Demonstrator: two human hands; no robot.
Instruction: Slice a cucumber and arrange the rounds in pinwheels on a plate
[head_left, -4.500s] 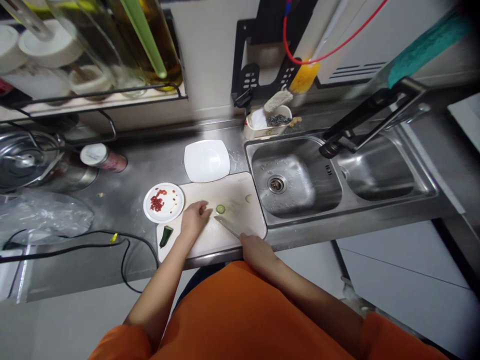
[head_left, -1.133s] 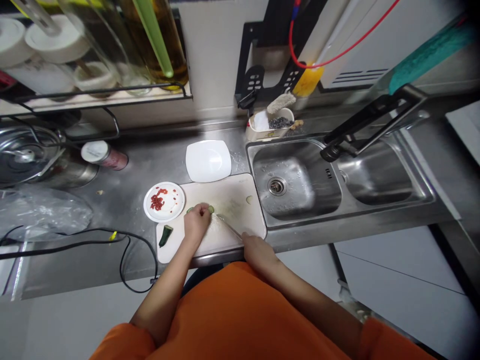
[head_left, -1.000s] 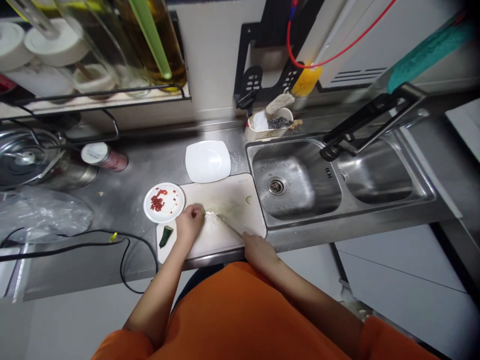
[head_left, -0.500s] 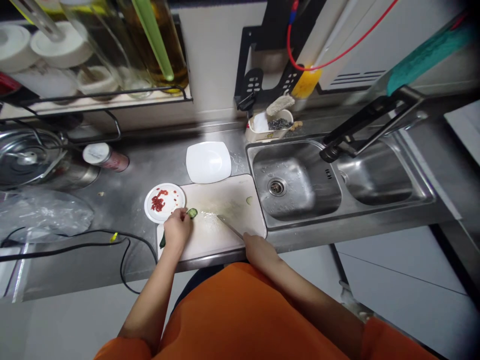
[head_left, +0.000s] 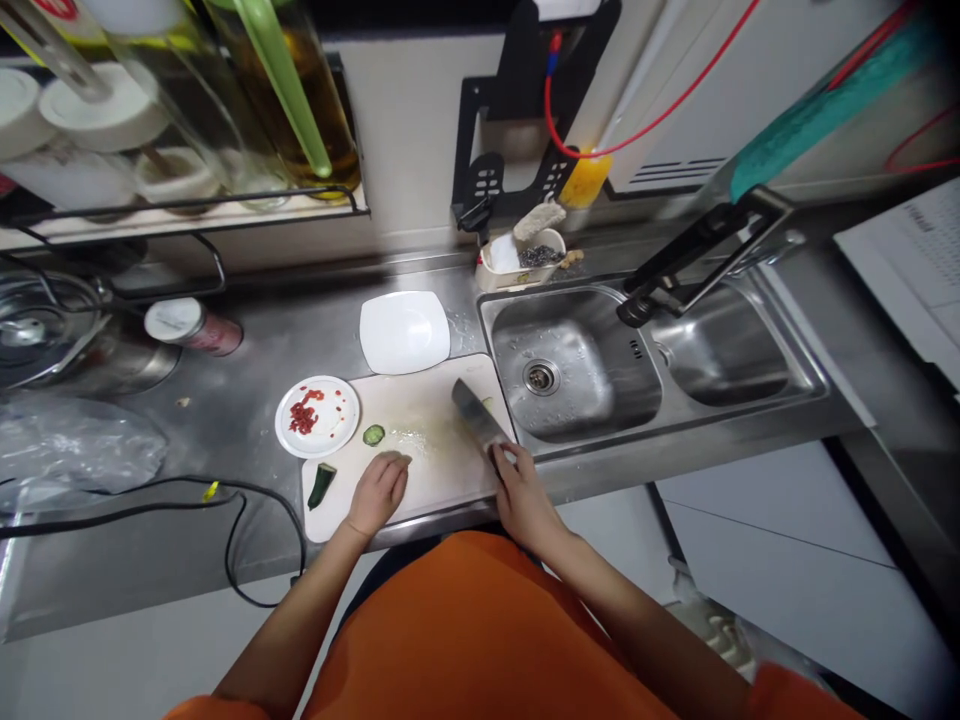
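Observation:
My right hand (head_left: 521, 495) grips the handle of a kitchen knife (head_left: 474, 412). Its blade points up and to the left over the right part of the white cutting board (head_left: 442, 490). Near the board's front edge, my left hand (head_left: 381, 490) has its fingers curled together, and nothing shows in them. A small pile of cucumber slices (head_left: 373, 435) lies just beyond that hand. The dark green cucumber end (head_left: 322, 485) rests at the board's left side. Part of a pale slice (head_left: 487, 405) shows beside the blade.
A round white plate (head_left: 345, 440) with chopped red pieces overlaps the board's left corner. Behind the board is a square white dish (head_left: 405, 333). A double sink (head_left: 577, 370) with a black faucet (head_left: 675, 260) lies right. Black cables (head_left: 259, 475) run across the counter at left.
My left hand has left the cucumber slices and moved right and nearer to me. The knife has swung up and right, its broad blade now showing. The whole view has shifted slightly.

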